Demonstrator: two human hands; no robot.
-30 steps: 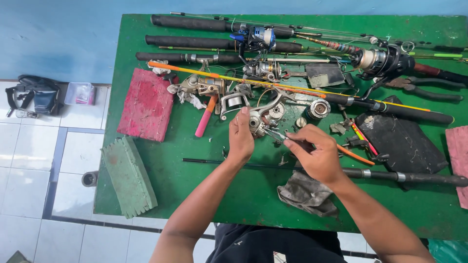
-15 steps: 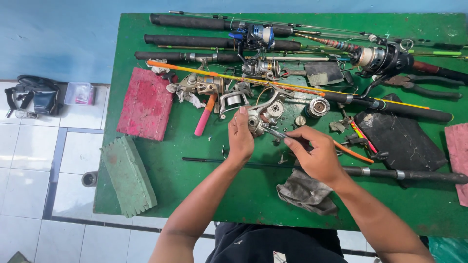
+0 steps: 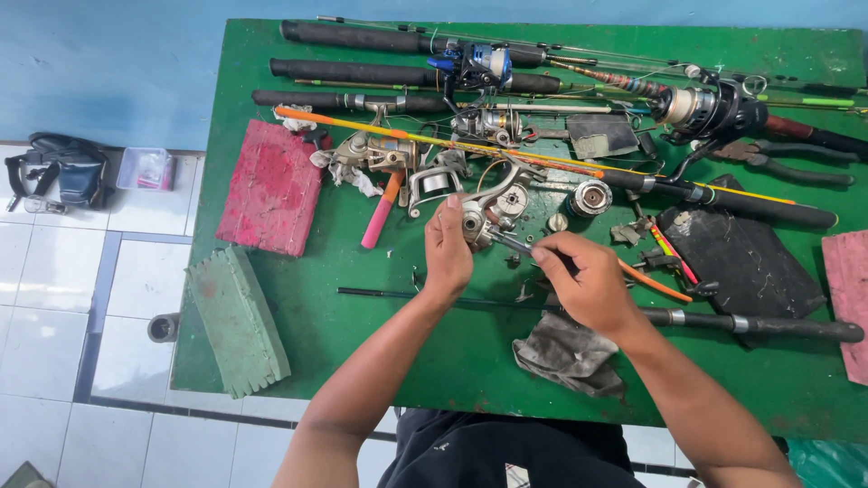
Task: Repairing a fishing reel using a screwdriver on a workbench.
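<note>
My left hand [image 3: 448, 248] grips a silver fishing reel body [image 3: 484, 217] just above the green table [image 3: 362, 307]. My right hand [image 3: 583, 280] holds an orange-handled screwdriver [image 3: 646, 280] whose metal tip points left into the reel. Loose reel parts lie around it: a silver spool [image 3: 589, 196] to the right and another open reel [image 3: 432, 183] behind my left hand.
Several fishing rods [image 3: 407, 74] with reels lie across the table's far side. A red foam block [image 3: 269, 185] and a green foam block [image 3: 237, 321] lie left, a grey rag [image 3: 568, 354] near me, a black mat [image 3: 750, 262] and pliers [image 3: 787, 163] right. A bag [image 3: 59, 172] sits on the tiled floor.
Both hands stay at the reel; the screwdriver tip has shifted only slightly against it. Nothing else on the table has moved.
</note>
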